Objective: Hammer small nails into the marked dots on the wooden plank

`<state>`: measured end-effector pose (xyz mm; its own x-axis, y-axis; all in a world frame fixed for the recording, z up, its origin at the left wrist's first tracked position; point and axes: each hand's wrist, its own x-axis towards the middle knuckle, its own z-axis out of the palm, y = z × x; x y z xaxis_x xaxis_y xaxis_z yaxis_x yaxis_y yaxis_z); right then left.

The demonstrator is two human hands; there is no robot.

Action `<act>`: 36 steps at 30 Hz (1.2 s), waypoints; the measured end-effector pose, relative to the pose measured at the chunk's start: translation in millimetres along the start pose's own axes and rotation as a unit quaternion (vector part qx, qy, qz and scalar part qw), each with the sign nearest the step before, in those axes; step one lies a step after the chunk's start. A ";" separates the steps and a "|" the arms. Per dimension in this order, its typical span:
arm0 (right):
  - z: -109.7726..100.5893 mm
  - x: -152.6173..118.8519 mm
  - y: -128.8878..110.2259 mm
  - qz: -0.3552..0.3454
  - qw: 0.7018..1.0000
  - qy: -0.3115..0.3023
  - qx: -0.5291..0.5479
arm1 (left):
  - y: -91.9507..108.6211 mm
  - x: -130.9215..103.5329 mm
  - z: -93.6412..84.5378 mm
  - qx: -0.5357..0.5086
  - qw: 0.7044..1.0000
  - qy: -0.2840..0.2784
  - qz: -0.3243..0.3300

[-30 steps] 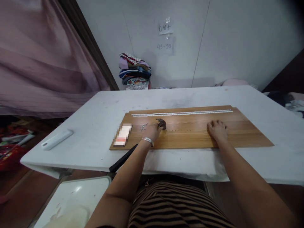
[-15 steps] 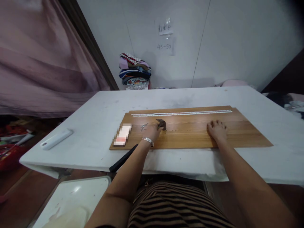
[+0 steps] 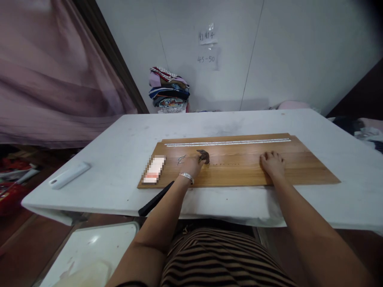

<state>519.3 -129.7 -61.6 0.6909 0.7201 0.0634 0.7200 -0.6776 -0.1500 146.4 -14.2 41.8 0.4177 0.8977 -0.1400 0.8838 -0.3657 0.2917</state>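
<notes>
A claw hammer (image 3: 204,156) lies slantwise over the wooden board (image 3: 239,175), its black handle jutting past the front edge. My left hand (image 3: 192,165), with a silver bracelet at the wrist, is closed round the shaft close to the metal head. Loose nails (image 3: 181,159) lie just left of that hand. Right of the hammer head, a row of small dark nails or marks (image 3: 226,164) runs along the board. My right hand (image 3: 273,162) rests on the right part of the board, fingers spread and holding nothing.
Two white measuring strips (image 3: 227,142) run along the board's far side. A phone-like blurred object (image 3: 154,169) lies at its left end. A white oblong object (image 3: 70,174) is on the white table (image 3: 110,159). Folded cloth (image 3: 170,91) is stacked behind; a white stool (image 3: 98,243) stands below left.
The camera view has shifted very slightly. Both hands and the hammer keep their places on the board.
</notes>
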 end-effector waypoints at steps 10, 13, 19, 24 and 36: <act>-0.7 -0.7 0.9 -0.002 1.000 0.009 0.007 | 0.7 0.9 -5.2 0.013 1.000 -0.012 -0.022; -0.4 -1.6 0.9 -0.003 1.000 0.013 0.008 | 1.6 -1.1 -4.4 0.018 1.000 -0.016 -0.015; -0.4 -2.2 1.0 -0.004 1.000 0.015 0.002 | 3.3 -3.1 -6.1 0.010 1.000 -0.018 -0.014; -1.0 -0.9 2.4 -0.005 1.000 0.005 -0.002 | 0.5 1.4 -5.8 0.008 1.000 -0.013 -0.024; -1.2 -1.7 3.3 -0.003 1.000 0.004 -0.004 | 2.7 -1.9 -3.2 0.010 1.000 -0.023 -0.010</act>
<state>520.5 -133.3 -60.9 0.6866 0.7235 0.0720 0.7250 -0.6739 -0.1421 147.3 -16.1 46.0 0.4096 0.8925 -0.1889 0.8954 -0.3537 0.2705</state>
